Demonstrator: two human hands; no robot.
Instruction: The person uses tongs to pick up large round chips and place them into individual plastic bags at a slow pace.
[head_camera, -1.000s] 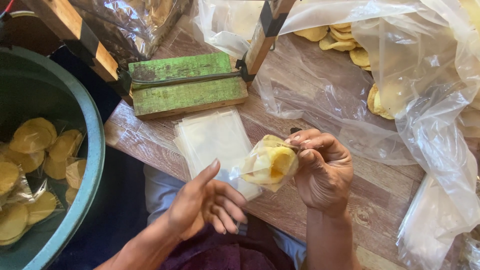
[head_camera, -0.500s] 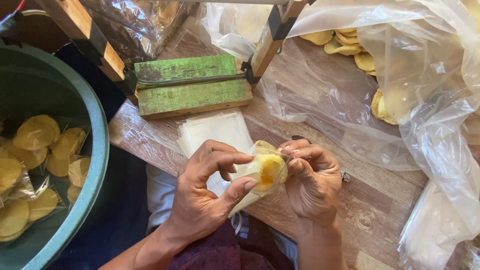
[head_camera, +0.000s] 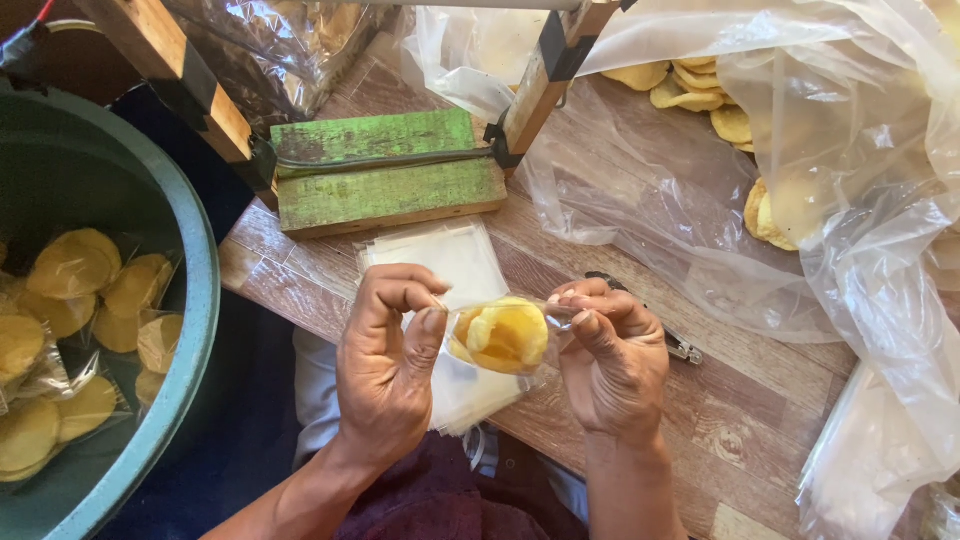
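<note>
Both hands hold a small clear plastic bag of round yellow chips (head_camera: 503, 335) just above the wooden table (head_camera: 730, 420). My left hand (head_camera: 388, 365) pinches the bag's left edge between thumb and fingers. My right hand (head_camera: 612, 360) pinches its right edge, so the bag is stretched between them. Under the bag lies a flat stack of empty clear bags (head_camera: 450, 265).
A green wooden block with a metal wire (head_camera: 385, 170) sits at the table's far side between two wooden bars. A teal tub (head_camera: 195, 300) at left holds several filled bags. A large clear sheet with loose chips (head_camera: 700, 85) lies at right.
My left hand rose from the table and took the bag's left edge. Both hands then pulled the bag out flat between them.
</note>
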